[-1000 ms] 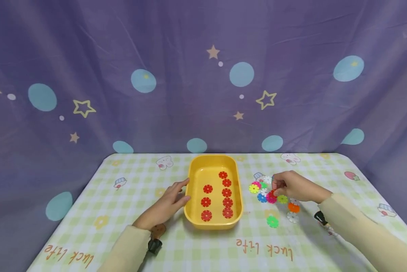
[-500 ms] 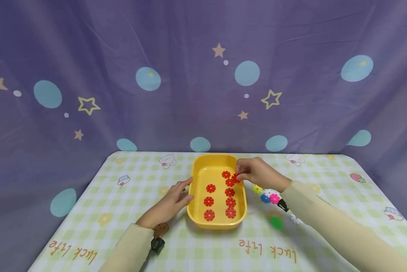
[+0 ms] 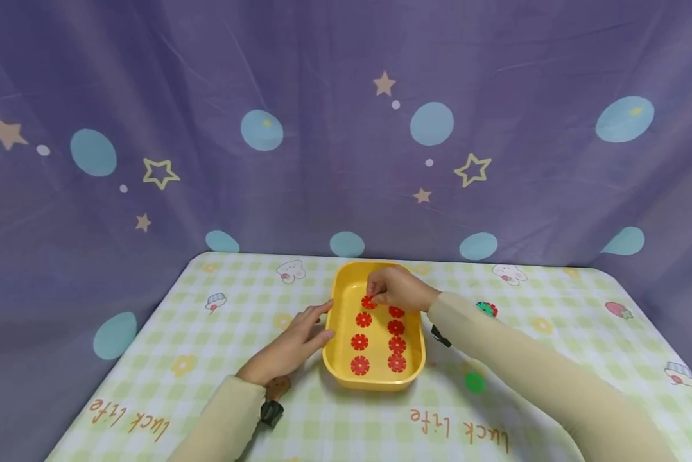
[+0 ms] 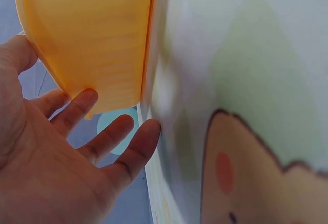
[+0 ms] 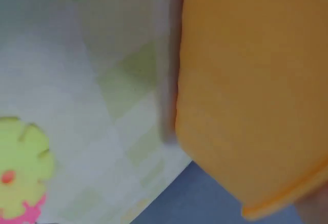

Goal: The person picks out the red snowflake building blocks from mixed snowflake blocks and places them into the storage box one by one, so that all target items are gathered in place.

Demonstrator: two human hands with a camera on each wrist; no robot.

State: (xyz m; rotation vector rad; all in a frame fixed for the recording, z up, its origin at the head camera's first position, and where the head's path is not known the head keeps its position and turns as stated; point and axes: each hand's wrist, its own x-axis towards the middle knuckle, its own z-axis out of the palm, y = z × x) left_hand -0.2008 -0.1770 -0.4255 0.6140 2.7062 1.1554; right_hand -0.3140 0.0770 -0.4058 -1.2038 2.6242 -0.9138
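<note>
A yellow plastic tray [image 3: 375, 378] stands on the table, with several red notched snowflake discs lying in it in two columns. My right hand [image 3: 400, 289] is over the tray's far part and pinches a red snowflake disc [image 3: 368, 302] at the top of the left column. Just below it lies another red disc [image 3: 363, 319]. My left hand [image 3: 291, 346] touches the tray's left rim with its fingers extended. In the left wrist view that hand [image 4: 61, 147] is spread beside the tray's outer wall [image 4: 97, 34]. The right wrist view hides the right fingertips behind the tray wall [image 5: 256, 80].
Right of the tray, a green disc [image 3: 474, 382] and a green-and-red pair of discs [image 3: 486, 308] show around the right sleeve [image 3: 519, 353], which covers part of the table there. A yellow disc [image 5: 23, 167] overlaps a pink one in the right wrist view. A purple curtain [image 3: 300, 160] hangs behind.
My right hand has gone left from the loose pile of discs, over the tray's right rim, carrying a red disc to its far left part. The left hand has stayed at the rim.
</note>
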